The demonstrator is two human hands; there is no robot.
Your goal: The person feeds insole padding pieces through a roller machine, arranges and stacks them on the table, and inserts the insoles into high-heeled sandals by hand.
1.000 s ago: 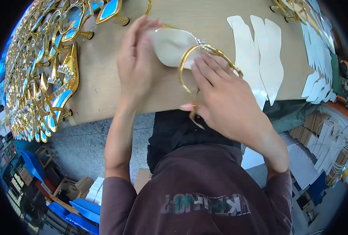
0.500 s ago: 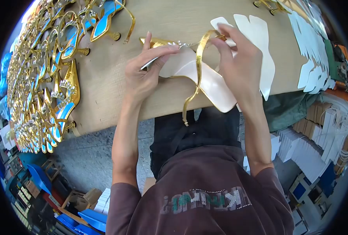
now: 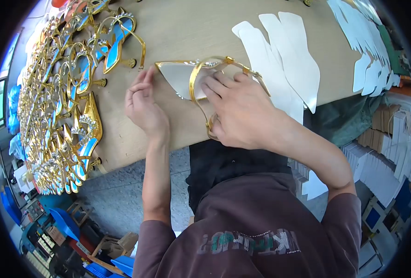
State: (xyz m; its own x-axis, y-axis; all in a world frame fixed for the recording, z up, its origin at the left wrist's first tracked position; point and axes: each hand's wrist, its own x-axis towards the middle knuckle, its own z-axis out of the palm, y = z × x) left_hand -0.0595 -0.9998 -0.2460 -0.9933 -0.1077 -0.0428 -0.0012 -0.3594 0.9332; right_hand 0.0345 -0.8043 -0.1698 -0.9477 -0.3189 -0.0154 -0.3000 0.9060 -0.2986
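Observation:
A gold high-heeled sandal [image 3: 196,83] with clear rhinestones lies on the table, its pointed toe to the left. Its white insole [image 3: 175,76] shows inside. My right hand [image 3: 240,106] is on the sandal, fingers bent and pressing down on the insole behind the ankle strap, the thumb low at the near side. My left hand [image 3: 145,104] is just left of the toe tip, its fingers curled together with nothing visible in them. Whether its fingertips touch the toe is hard to see.
Many gold sandals [image 3: 75,106] with blue insoles crowd the table's left side. White insole pieces [image 3: 298,60] lie just right of the sandal, and more white pieces [image 3: 360,41] are stacked at the far right. The brown tabletop [image 3: 122,143] ends at my waist.
The white insole, partly out of the sandal before, now lies inside it. My right hand came down from the strap onto the insole. My left hand let go of the insole and moved left.

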